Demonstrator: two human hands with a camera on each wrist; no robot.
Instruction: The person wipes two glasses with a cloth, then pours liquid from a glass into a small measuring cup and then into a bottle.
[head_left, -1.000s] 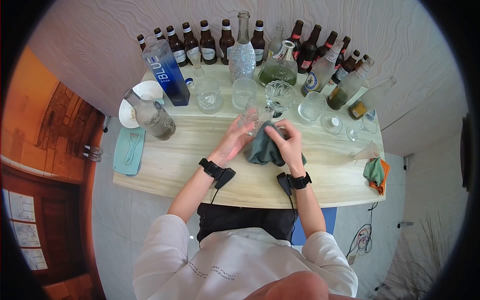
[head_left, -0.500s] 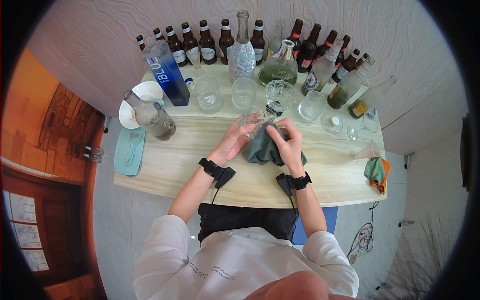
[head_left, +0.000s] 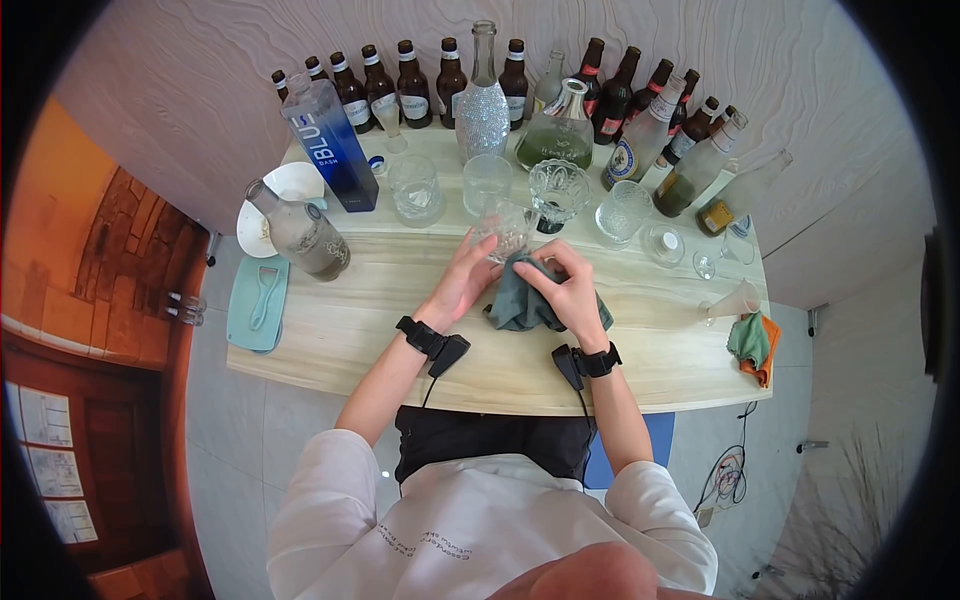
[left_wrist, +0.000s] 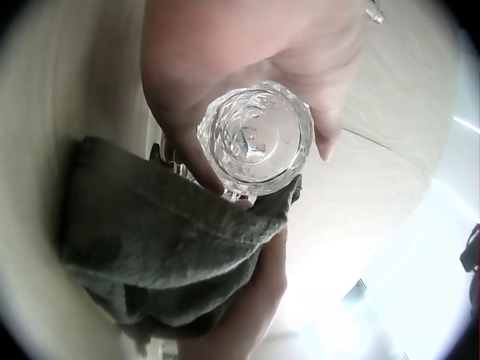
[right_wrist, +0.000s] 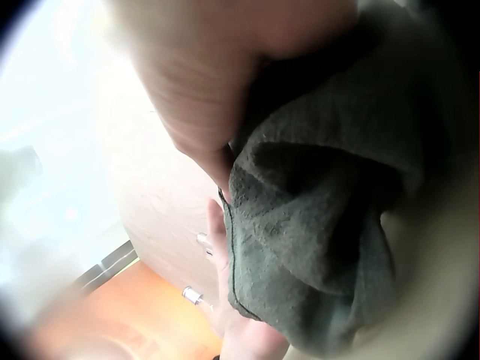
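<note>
In the head view, my left hand [head_left: 463, 280] holds a clear cut-glass drinking glass [head_left: 506, 226] just above the front part of the table. Its round faceted end faces the left wrist view, where the glass [left_wrist: 259, 139] lies between thumb and fingers. A dark grey-green cloth [head_left: 520, 305] is bunched in my right hand [head_left: 570, 290], pinched between thumb and fingers at the near side of the glass. The cloth [right_wrist: 300, 232] fills most of the right wrist view and hangs in folds below the hand, covering part of the fingers.
Behind the hands stand a footed glass bowl [head_left: 560, 190] and several tumblers, one a ribbed tumbler [head_left: 622, 212]. Bottles line the back, including a tall blue bottle [head_left: 335, 150]. A grey bottle [head_left: 310, 240] and a peeler [head_left: 265, 298] are left; folded cloths [head_left: 752, 348] lie right.
The glass has turned in my left hand and shifted slightly left. My right hand has moved a little left with the cloth, staying against the glass.
</note>
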